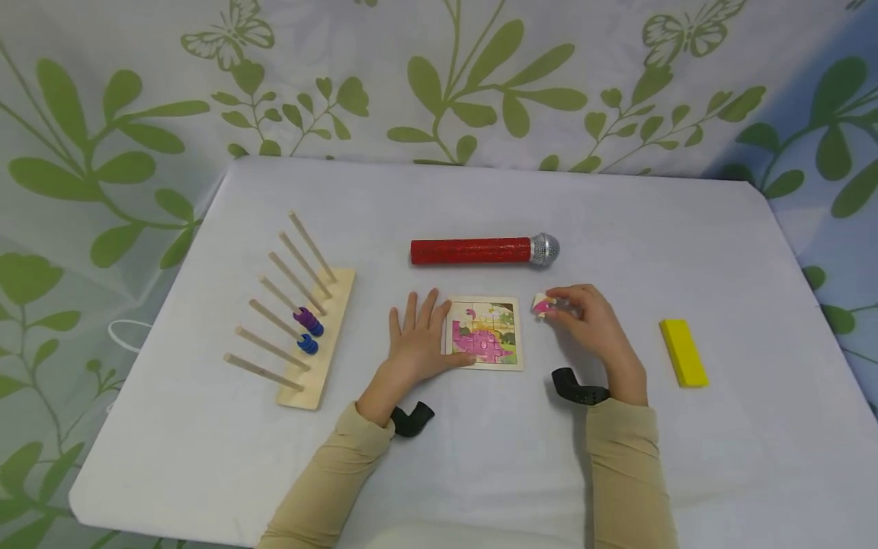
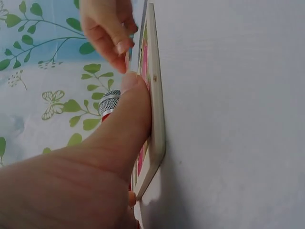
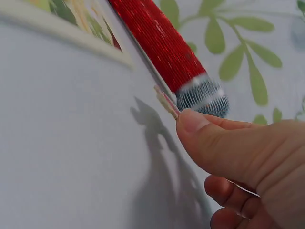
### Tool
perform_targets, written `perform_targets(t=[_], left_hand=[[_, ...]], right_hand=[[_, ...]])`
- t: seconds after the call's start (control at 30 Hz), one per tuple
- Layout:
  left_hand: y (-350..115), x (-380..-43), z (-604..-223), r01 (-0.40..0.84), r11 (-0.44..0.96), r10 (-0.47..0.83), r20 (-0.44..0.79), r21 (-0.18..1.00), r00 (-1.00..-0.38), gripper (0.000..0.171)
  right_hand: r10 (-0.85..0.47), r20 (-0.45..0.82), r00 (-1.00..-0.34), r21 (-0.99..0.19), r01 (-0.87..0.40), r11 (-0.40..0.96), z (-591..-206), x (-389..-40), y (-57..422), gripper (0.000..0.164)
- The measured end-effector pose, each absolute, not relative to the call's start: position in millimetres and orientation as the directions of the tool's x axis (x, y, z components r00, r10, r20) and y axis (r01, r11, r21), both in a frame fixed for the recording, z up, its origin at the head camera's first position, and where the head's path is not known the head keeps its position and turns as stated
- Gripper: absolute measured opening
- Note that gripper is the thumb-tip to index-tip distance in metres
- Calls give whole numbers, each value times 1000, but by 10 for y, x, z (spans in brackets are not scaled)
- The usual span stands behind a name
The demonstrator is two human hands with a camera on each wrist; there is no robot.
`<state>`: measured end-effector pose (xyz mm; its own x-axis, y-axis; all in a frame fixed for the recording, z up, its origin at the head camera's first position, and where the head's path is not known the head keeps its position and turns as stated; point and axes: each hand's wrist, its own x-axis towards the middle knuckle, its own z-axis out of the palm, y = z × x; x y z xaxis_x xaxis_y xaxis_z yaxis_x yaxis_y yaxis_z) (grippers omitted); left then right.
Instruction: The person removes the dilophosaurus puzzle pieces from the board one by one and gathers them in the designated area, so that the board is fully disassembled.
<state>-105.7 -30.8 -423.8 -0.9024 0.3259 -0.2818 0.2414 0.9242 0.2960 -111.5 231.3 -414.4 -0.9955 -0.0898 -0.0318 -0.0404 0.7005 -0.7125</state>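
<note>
A small square jigsaw puzzle with a pink dinosaur picture lies in its pale wooden tray (image 1: 519, 335) mid-table. My left hand (image 1: 420, 347) rests flat with fingers spread at the tray's left side, its thumb lying over the lower edge. In the left wrist view that thumb (image 2: 136, 102) presses along the tray's rim (image 2: 156, 90). To the right of the tray, my right hand (image 1: 598, 326) pinches a pink and cream puzzle piece (image 1: 542, 306) between thumb and fingers. The right wrist view shows the piece (image 3: 166, 102) edge-on, raised over the table with a shadow below.
Behind the tray lies a red microphone (image 1: 472, 251) with a silver head. At the left stands a wooden peg rack (image 1: 338, 328) with purple and blue rings (image 1: 308, 345) on its slanting pegs. A yellow block (image 1: 684, 353) lies to the right of my right hand.
</note>
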Motion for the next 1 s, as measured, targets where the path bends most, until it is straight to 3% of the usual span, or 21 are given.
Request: perform_targets(t=[0.17,0.37,0.5,0.63,0.73,0.87,1.0], left_hand=[[-333,-1070,-4257,222,916,334,-329,334,-883,101],[-339,-1084,-4230,227,910,348,-341,348,-873,102],[-339,-1090,-4231,224,903,353,-335,366,-874,101],[-340,-1094,-4234,229,903,356,-334,365,-873,100],[-336,-1095,-4235,240,903,362,-332,355,-871,100],[-335,-1095,-4236,246,905,364,-336,347,-869,100],[-339,-1096,-4243,244,909,359,-337,338,-870,100]], right_hand=[[-37,-70,-997,-692,22,721,-4201,-1082,2502,32],[-40,-8,-999,-706,-22,708,-4198,-1092,2505,36],[-92,59,-994,-744,-105,660,-4144,-1115,2290,34],[-224,26,-974,-769,-162,618,-4120,-1131,1931,35],[-276,-29,-961,-718,-172,674,-4123,-1125,1719,38],[-226,-63,-972,-599,-144,788,-4106,-1102,1590,45],[-204,-77,-976,-557,-128,820,-4084,-1094,1558,49]])
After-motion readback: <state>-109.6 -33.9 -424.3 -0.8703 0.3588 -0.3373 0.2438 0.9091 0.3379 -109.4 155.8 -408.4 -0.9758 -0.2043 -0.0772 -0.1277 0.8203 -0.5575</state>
